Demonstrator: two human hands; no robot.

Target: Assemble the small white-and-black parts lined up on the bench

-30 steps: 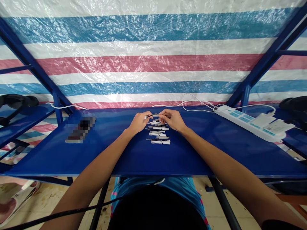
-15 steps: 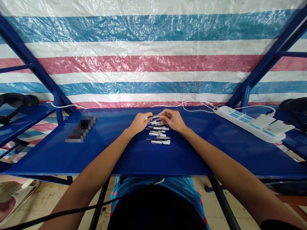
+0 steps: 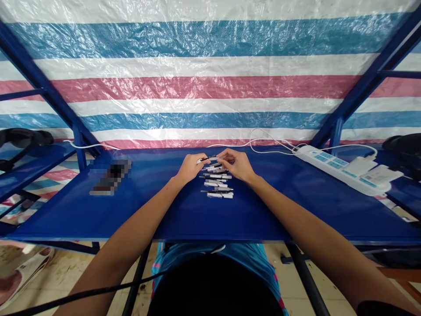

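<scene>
Several white and grey pen parts [image 3: 219, 195] lie crosswise in a column on the blue table [image 3: 256, 219]. Beyond the far end of that column, my left hand [image 3: 191, 166] pinches a slim pen piece [image 3: 204, 159] with a white end and a dark shaft. My right hand [image 3: 237, 164] has its fingertips closed around the other end of the small pieces, just above the farthest pens. Whether one piece or two pass between the hands is too small to tell.
A white power strip [image 3: 338, 166] with plugged-in adapters and a white cable [image 3: 263, 151] is at the right. A pixelated object [image 3: 111, 177] lies at the left. Blue metal posts [image 3: 335, 131] flank the table, and a striped sheet [image 3: 210, 87] hangs behind.
The pen piece in my left hand has tilted and shifted slightly. Both hands stay closed at nearly the same spot, and the pens on the table have not moved.
</scene>
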